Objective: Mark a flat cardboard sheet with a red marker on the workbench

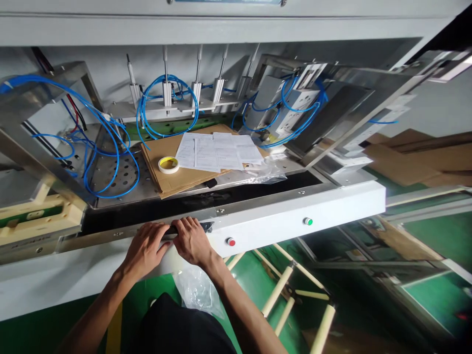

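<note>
Both my hands rest side by side on the front edge of a white machine frame (295, 216). My left hand (145, 248) lies with its fingers curled over the edge, thumb toward the right hand. My right hand (191, 241) presses fingers down on a small dark object (206, 226) at the rim; what it is I cannot make out. A clear plastic bag (197, 290) hangs below my hands, in front of my dark-clothed lap.
On the machine bed lie cardboard sheets (173, 179), printed papers (217, 150) and a yellow tape roll (168, 164). Blue air hoses (106, 142) loop at left and back. A red button (231, 242) and a green button (308, 221) sit on the frame. Roller rails (280, 290) stand lower right.
</note>
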`<state>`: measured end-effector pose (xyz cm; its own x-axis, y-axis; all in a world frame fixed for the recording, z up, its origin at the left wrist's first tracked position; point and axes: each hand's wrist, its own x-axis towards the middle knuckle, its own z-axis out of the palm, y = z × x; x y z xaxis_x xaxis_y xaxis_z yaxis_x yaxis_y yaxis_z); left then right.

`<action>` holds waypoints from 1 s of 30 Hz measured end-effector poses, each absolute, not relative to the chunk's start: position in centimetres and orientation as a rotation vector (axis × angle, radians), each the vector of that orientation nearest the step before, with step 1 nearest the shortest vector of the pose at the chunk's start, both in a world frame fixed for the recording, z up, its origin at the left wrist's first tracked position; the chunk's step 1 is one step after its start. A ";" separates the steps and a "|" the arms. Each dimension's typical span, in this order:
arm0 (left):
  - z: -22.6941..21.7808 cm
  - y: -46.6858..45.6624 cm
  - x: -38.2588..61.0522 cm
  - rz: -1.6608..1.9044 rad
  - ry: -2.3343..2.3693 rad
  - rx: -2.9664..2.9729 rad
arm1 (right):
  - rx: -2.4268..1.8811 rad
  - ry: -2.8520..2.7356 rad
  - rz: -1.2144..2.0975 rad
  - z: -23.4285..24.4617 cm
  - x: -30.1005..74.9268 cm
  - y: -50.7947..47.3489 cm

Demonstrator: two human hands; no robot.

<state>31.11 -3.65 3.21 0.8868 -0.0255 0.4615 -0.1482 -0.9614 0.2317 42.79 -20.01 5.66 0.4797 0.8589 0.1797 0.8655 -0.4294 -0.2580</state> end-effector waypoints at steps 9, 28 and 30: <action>1.4 -3.2 32.4 0.510 -0.056 2.805 | -2.453 -1.440 -0.030 4.5 44.5 -18.3; 3.7 -3.0 31.3 0.364 -0.154 2.741 | -1.834 -0.314 0.204 -0.8 34.7 -23.2; 3.8 -3.6 30.4 0.189 -0.047 2.578 | -1.664 -0.191 0.402 -1.1 34.2 -22.9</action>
<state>30.45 -3.61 3.85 0.9895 0.0049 0.1445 -0.0723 -0.8484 0.5244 34.16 -22.94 -1.08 0.9233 0.3537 -0.1499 -0.1075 -0.1368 -0.9848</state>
